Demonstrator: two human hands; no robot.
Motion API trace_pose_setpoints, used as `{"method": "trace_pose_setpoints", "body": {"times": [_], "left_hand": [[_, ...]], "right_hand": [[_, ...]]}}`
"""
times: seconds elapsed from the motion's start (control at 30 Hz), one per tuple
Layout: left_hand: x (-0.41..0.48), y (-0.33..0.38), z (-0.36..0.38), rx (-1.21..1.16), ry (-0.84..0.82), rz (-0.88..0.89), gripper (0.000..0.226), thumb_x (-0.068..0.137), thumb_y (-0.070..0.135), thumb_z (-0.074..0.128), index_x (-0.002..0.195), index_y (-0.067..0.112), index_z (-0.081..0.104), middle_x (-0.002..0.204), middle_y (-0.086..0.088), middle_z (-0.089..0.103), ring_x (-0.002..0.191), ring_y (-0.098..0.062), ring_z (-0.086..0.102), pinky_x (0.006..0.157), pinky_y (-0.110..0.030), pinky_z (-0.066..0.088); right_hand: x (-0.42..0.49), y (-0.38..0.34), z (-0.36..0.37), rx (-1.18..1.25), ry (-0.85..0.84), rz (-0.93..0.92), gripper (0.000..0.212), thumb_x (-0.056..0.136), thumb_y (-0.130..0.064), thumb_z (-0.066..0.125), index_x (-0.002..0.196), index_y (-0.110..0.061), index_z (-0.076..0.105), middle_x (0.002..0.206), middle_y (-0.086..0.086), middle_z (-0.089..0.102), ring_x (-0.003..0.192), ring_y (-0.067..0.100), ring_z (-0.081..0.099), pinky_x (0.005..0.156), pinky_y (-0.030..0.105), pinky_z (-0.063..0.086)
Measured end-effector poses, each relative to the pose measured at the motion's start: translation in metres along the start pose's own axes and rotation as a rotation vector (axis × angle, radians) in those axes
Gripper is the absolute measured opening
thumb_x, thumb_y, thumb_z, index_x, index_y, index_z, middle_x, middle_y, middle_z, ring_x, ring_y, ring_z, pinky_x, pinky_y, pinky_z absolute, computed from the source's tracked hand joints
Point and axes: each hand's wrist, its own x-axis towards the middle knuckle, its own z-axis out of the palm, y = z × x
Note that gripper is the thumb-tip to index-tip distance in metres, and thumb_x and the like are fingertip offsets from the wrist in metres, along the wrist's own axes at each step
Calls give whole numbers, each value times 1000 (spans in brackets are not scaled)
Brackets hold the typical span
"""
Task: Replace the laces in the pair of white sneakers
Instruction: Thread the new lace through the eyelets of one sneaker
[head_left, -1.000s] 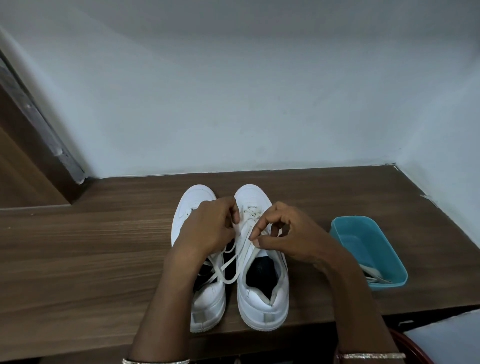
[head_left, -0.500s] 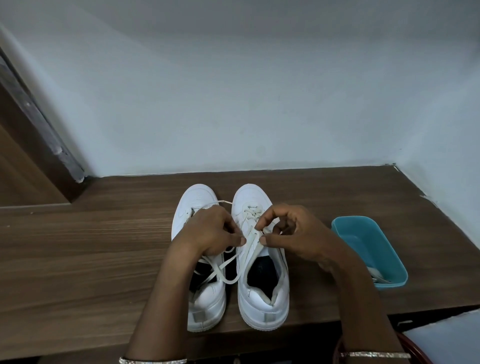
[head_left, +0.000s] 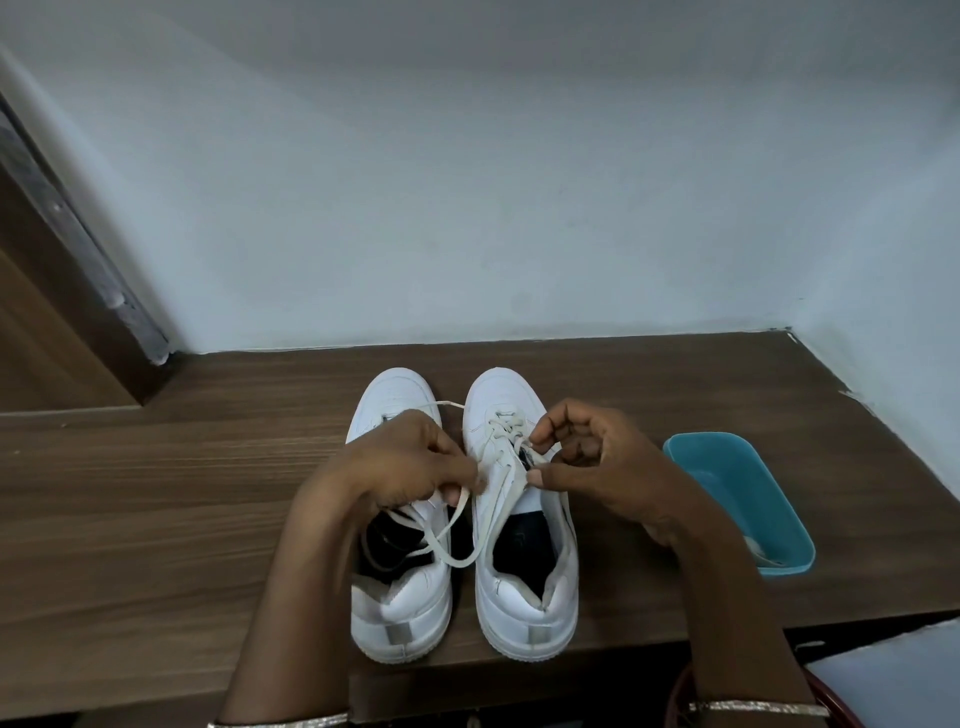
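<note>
Pinching the lace (head_left: 460, 562) in curled fingers (head_left: 549, 417), left hand (head_left: 400, 462) and right hand (head_left: 597, 457) over one sneaker (head_left: 524, 608).

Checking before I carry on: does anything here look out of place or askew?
Nothing spilled or damaged. Only the lace hangs loose, looping from the left hand across the gap between the two sneakers, mid-lacing.

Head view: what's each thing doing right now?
Cream lace: partly threaded, the rest hanging loose.
Left hand: pinches the lace.
Right hand: pinches the lace.
White sneaker under the right hand: upright, laced at the front eyelets only.
White sneaker under the left hand: upright, lacing hidden.
Teal plastic tub: open, something pale inside.
</note>
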Motion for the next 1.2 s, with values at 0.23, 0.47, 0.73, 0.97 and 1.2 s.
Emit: {"method": "trace_pose_setpoints", "body": {"times": [0.23,0.47,0.73,0.97,1.2], "left_hand": [[-4,14,-1,-709,109,209,26,91,27,65,90,3,77,81,-10,73,42,-5,32,35,-13,21],[-1,30,12,-966,126,277,31,83,22,67,104,1,73,95,-13,76,35,-2,37,33,-10,27],[7,13,1,-1109,362,170,15,94,12,63,97,-1,71,71,-7,71,40,-2,44,34,-11,31],[10,26,15,-1201,191,154,15,94,11,63,93,0,73,68,-8,71,47,-4,60,46,-11,50],[18,2,2,-1032,511,142,16,97,5,58,91,-4,69,55,-6,62,41,-6,52,44,-14,46]], "right_hand": [[1,-14,11,0,85,-96,26,73,-45,83,85,-22,78,84,6,75,76,42,64,73,53,54],[0,-46,35,133,-116,-175,13,87,-24,77,95,-15,79,89,9,77,78,19,66,71,27,56],[-6,-44,11,463,66,-104,22,90,-14,66,69,-12,60,61,-3,55,52,8,45,42,16,28],[2,-46,44,114,-66,-59,15,88,-23,77,92,-10,71,88,3,73,53,21,63,49,19,44],[-4,-42,22,217,-102,-21,22,99,-24,60,95,-8,75,64,2,61,49,14,46,48,21,37]]}}
